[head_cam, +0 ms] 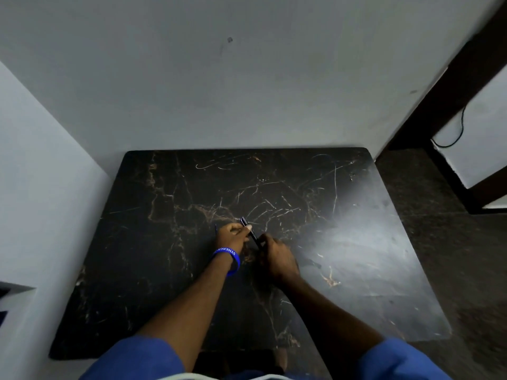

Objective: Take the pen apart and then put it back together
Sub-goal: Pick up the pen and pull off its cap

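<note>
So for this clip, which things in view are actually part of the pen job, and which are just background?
Part of the job:
- pen, dark, held over the table by both hands
- left hand, gripping its far end
- right hand, gripping its near end

Just there:
- blue wristband on the left wrist
- dark marbled table
- black cable by the wall, far right

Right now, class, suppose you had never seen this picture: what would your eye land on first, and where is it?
The two hands meet near the middle of the dark marbled table, the left hand and the right hand both gripping a slim dark pen held at a slant between them. Next comes the bright blue wristband on the left wrist. Behind the table stands a bare pale wall.
</note>
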